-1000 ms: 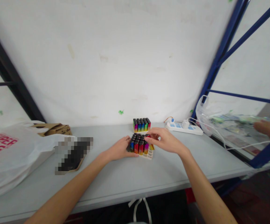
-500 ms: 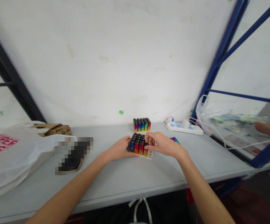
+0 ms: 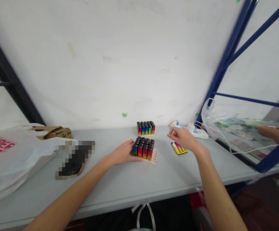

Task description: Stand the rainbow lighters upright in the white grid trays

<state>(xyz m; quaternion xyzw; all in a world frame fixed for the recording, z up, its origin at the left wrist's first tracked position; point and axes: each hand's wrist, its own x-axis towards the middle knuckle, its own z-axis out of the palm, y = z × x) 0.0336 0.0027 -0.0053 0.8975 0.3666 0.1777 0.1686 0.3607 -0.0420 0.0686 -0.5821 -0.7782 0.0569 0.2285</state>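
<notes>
- Leftmost on the grey table (image 3: 120, 189) lies a white plastic bag (image 3: 6, 160) with red lettering, and behind it an opened cardboard box (image 3: 54, 132).
- Just right of the bag sits a blurred dark item (image 3: 74, 158), too pixelated to identify.
- The left hand (image 3: 122, 154) rests on the table with its fingers against the left side of the near tray of lighters (image 3: 144, 150); it braces the tray rather than closing around anything.
- That tray stands near the table's middle, its lighters upright, with one row of sockets bare along its right edge.
- Behind it, close to the wall, stands a second, smaller block of lighters (image 3: 146, 128).
- The right hand (image 3: 184, 139) hovers loosely open and holds nothing, just above a few loose lighters (image 3: 179, 148) lying flat on the table.
- Beyond it lies a white power strip (image 3: 197, 133) with a cable.
- At the far right, another person's hand (image 3: 270, 132) rests on a clear plastic bag (image 3: 228, 125) by the blue rack (image 3: 226, 61).
</notes>
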